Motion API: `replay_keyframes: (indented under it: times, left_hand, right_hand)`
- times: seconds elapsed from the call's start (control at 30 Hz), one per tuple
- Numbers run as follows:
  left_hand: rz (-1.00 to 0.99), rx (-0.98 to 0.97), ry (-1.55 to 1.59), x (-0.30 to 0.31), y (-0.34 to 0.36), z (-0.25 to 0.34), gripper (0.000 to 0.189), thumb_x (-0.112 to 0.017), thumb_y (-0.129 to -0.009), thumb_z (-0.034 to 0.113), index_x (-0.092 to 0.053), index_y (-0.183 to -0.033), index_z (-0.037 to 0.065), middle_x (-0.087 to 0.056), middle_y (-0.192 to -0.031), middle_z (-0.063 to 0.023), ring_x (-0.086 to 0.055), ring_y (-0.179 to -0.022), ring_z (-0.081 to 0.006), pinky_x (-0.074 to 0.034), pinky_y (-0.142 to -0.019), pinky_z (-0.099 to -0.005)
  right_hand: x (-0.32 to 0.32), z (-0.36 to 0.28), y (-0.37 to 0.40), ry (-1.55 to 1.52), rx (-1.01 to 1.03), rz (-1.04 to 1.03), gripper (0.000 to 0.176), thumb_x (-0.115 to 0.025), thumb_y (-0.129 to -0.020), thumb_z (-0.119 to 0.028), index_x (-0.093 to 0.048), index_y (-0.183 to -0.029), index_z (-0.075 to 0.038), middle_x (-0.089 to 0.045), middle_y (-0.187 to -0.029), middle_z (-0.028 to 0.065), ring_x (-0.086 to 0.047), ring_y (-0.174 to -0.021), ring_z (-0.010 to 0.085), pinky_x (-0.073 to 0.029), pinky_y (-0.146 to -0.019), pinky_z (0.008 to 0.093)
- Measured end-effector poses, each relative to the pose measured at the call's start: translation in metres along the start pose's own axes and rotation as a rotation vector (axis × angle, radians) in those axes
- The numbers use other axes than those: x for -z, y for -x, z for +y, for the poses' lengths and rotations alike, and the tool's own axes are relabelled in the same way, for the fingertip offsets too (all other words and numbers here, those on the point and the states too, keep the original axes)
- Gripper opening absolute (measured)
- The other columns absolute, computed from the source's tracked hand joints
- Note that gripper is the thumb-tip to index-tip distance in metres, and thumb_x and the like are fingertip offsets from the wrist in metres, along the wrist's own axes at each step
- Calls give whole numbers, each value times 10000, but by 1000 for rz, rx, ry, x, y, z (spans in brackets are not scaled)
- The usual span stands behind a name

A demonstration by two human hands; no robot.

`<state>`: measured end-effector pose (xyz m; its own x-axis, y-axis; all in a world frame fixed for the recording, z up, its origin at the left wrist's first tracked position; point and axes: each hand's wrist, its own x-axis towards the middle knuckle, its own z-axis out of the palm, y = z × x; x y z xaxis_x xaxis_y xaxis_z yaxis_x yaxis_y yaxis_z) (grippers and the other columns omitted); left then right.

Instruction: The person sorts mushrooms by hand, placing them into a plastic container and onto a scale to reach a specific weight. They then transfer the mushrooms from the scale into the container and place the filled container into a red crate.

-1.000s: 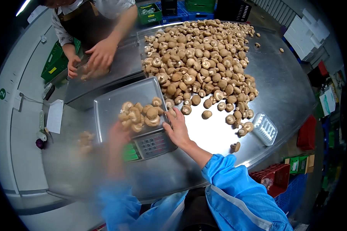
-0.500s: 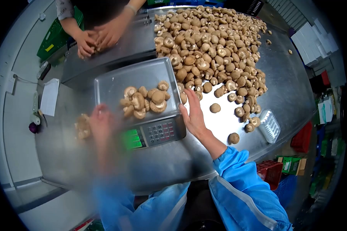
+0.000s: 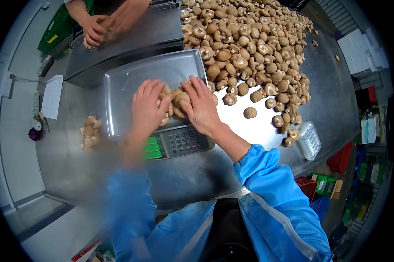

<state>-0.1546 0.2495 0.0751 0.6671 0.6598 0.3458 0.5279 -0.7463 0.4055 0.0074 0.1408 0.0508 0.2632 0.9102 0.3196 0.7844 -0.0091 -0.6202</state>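
In the head view, a brown shiitake mushroom cluster (image 3: 178,99) lies on the metal tray (image 3: 122,94) of a weighing scale (image 3: 186,142). My left hand (image 3: 148,107) curls over its left side, fingers bent round the mushrooms. From the right, my right hand (image 3: 201,109) cups the same cluster, with its thumb and fingers against the caps. Both hands partly cover the mushrooms. The scale's green display (image 3: 153,147) is lit, close to my left wrist. Left of the scale, a small heap of mushroom stems or pieces (image 3: 90,132) rests on the steel table (image 3: 66,168).
A large mushroom pile (image 3: 258,48) spreads behind and right of the tray. A clear plastic box (image 3: 309,140) sits near the right edge. Across the table, a co-worker's hands (image 3: 96,30) work above another metal surface (image 3: 131,30). A paper sheet (image 3: 53,97) lies at left.
My left hand has moved from the tray's left front corner onto the mushrooms. My right hand has left the tray's right edge and closed round them too. The view has shifted slightly.
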Motion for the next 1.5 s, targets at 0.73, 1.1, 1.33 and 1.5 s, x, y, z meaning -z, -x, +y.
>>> replay_keyframes:
  times: [0.73,1.1,1.33,1.5]
  left_hand:
    - [322,539,653,29,209,26,288,-469,-1016,110,-568,-1231,-54,-672,-1092,-155,-653,-830,-154,-506,-691,-254]
    - [-546,548,1055,-96,169,204,200,-580,-992,132,-616,-1138,0,-693,-1019,-79,-691,-887,-146,-540,-741,-258]
    - [-1056,515,1248,-219,141,280,281,-586,-984,129,-595,-1243,18,-692,-1066,-73,-686,-892,-151,-538,-719,-251]
    - [-725,501,1106,-267,60,302,434,-583,-939,126,-515,-1365,75,-634,-1198,-93,-660,-1038,-205,-554,-791,-307]
  right_hand:
    - [276,202,254,675,-449,109,1006,-856,-709,-243,-280,-1492,19,-239,-1573,241,-235,-1465,401,-229,-1203,466]
    - [350,270,312,561,-676,-111,1096,-942,-532,-275,-388,-1430,19,-484,-1407,235,-462,-1303,401,-384,-1114,417]
    - [348,270,317,534,-596,15,955,-926,-506,-286,-492,-1312,-14,-591,-1211,202,-553,-1153,388,-454,-1000,427]
    - [346,268,321,532,-583,55,897,-918,-504,-300,-527,-1266,-36,-607,-1120,164,-583,-1084,361,-478,-960,413]
